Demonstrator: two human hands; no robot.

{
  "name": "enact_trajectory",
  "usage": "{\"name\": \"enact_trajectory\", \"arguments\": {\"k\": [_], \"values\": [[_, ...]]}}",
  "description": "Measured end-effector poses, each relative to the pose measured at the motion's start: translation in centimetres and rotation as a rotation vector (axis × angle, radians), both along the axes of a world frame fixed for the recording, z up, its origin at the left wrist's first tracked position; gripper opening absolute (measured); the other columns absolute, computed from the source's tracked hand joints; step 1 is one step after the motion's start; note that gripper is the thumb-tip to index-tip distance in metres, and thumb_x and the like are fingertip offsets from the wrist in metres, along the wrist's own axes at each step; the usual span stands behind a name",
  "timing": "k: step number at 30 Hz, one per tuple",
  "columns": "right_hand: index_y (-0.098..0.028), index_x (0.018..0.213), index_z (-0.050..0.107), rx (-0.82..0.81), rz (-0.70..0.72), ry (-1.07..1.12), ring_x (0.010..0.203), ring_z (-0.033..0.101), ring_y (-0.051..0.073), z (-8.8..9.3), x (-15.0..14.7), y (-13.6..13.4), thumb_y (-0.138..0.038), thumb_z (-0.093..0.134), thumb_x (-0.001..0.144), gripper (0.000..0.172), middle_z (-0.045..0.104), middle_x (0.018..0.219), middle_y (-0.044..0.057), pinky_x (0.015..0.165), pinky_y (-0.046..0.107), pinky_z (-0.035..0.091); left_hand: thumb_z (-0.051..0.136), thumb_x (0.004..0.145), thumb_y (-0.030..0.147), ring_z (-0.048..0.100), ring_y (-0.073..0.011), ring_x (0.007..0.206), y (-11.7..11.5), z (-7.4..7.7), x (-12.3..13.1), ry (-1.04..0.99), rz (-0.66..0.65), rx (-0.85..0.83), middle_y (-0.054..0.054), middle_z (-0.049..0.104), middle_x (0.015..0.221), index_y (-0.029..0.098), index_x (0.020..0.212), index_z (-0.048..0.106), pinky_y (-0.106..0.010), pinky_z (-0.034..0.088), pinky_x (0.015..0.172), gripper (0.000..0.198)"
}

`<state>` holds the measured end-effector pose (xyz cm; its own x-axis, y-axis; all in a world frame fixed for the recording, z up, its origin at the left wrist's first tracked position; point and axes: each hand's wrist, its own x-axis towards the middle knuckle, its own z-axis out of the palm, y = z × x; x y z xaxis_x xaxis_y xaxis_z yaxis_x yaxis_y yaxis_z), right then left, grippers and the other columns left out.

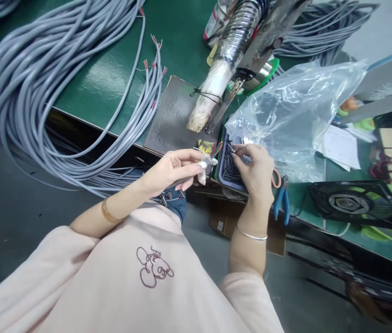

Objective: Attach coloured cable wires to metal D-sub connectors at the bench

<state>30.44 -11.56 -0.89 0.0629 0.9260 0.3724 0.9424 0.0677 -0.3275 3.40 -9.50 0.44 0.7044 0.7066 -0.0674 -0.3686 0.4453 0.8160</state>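
My left hand (183, 170) pinches the end of a grey cable (210, 160), with thin coloured wires (214, 149) fanning out beyond the fingertips. Small white covers sit on some of these fingertips. My right hand (255, 170) reaches over a dark plastic tray (220, 172), its thumb and forefinger pressed together at the tray's inner side. What lies in that pinch is too small to name. Many short black tubes (231, 170) fill the tray. Just left of it, a yellow piece (207, 147) lies under the wires.
A large bundle of grey cables (29, 78) covers the left of the green table (178, 27). A foil-wrapped duct (216, 76) hangs over a metal plate (166, 115). Right of the tray are a clear plastic bag (286, 111), blue-handled pliers (282, 201) and a black fan (351, 203).
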Motion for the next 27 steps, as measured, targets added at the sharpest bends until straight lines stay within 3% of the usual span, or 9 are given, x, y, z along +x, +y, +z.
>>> {"name": "enact_trajectory", "arguments": {"k": [2,5,7,11,13,17,21,24,27], "values": [[-0.025,0.073,0.056,0.000,-0.018,-0.056,0.087,0.068,0.022,-0.3,0.3,0.1,-0.023,0.065,0.081,0.013,0.076,0.088,0.004,0.077,0.035,0.054,0.082,0.074,0.048,0.045,-0.0052,0.042,-0.2,-1.2,0.2,0.091,0.155,0.067,0.002,0.064,0.059,0.016,0.089,0.074,-0.020,0.033,0.040,0.036],[-0.024,0.076,0.059,0.047,-0.077,-0.121,0.074,0.066,0.019,-0.4,0.9,-0.3,-0.026,0.062,0.082,0.007,0.072,0.079,0.002,0.069,0.032,0.051,0.080,0.073,0.034,0.058,-0.0087,0.059,-0.3,-2.8,-1.1,0.352,0.493,0.262,-0.001,0.070,0.068,0.014,0.080,0.076,-0.021,0.047,0.057,0.021],[-0.024,0.075,0.059,0.110,-0.105,-0.107,0.066,0.064,0.017,-0.1,1.0,-0.8,-0.028,0.062,0.082,0.008,0.071,0.076,0.002,0.064,0.031,0.051,0.077,0.071,0.028,0.059,-0.0093,0.061,-0.2,-3.5,-2.4,0.481,0.596,0.325,-0.001,0.071,0.068,0.014,0.075,0.075,-0.021,0.048,0.060,0.014],[-0.025,0.069,0.056,0.336,-0.174,0.022,0.061,0.067,0.018,1.6,-0.3,-1.9,-0.027,0.067,0.079,0.015,0.072,0.075,0.004,0.055,0.030,0.053,0.076,0.070,0.029,0.048,-0.0054,0.043,-0.1,-3.4,-3.7,0.386,0.400,0.138,0.001,0.065,0.056,0.015,0.067,0.065,-0.018,0.036,0.042,0.018],[-0.027,0.064,0.054,0.456,-0.200,0.115,0.062,0.070,0.020,2.6,-1.9,-2.6,-0.020,0.072,0.075,0.022,0.072,0.071,0.004,0.050,0.029,0.051,0.078,0.070,0.030,0.046,-0.0048,0.038,0.0,-3.0,-3.3,0.279,0.283,0.017,0.001,0.067,0.057,0.016,0.073,0.062,-0.018,0.031,0.037,0.022],[-0.025,0.067,0.053,0.527,-0.157,0.479,0.073,0.076,0.024,3.8,-5.5,-4.1,-0.017,0.073,0.077,0.024,0.070,0.070,0.002,0.046,0.026,0.049,0.082,0.068,0.029,0.044,-0.0034,0.036,0.2,-2.1,-1.6,0.159,0.182,-0.072,0.002,0.070,0.064,0.017,0.086,0.060,-0.017,0.026,0.035,0.030],[-0.022,0.069,0.052,0.408,0.008,0.843,0.052,0.066,0.012,2.9,-7.7,-4.8,-0.019,0.075,0.079,0.025,0.071,0.076,-0.001,0.043,0.022,0.051,0.083,0.071,0.029,0.044,-0.0027,0.037,0.3,-1.6,-0.1,0.155,0.151,-0.056,0.001,0.070,0.065,0.016,0.082,0.060,-0.018,0.025,0.036,0.029],[-0.020,0.071,0.054,0.386,0.061,0.970,0.061,0.071,0.012,1.9,-8.5,-4.6,-0.021,0.075,0.080,0.023,0.072,0.085,-0.001,0.058,0.025,0.062,0.082,0.070,0.026,0.044,-0.0024,0.037,0.4,-1.4,0.7,0.172,0.167,-0.049,0.001,0.069,0.061,0.016,0.077,0.059,-0.017,0.025,0.037,0.027],[-0.020,0.071,0.056,0.444,0.038,0.996,0.067,0.072,0.010,1.6,-9.2,-4.2,-0.019,0.075,0.081,0.022,0.071,0.088,-0.001,0.064,0.023,0.064,0.082,0.069,0.025,0.042,-0.0016,0.038,0.4,-1.3,1.3,0.184,0.171,-0.039,0.002,0.067,0.059,0.015,0.074,0.058,-0.016,0.027,0.038,0.026]]}}
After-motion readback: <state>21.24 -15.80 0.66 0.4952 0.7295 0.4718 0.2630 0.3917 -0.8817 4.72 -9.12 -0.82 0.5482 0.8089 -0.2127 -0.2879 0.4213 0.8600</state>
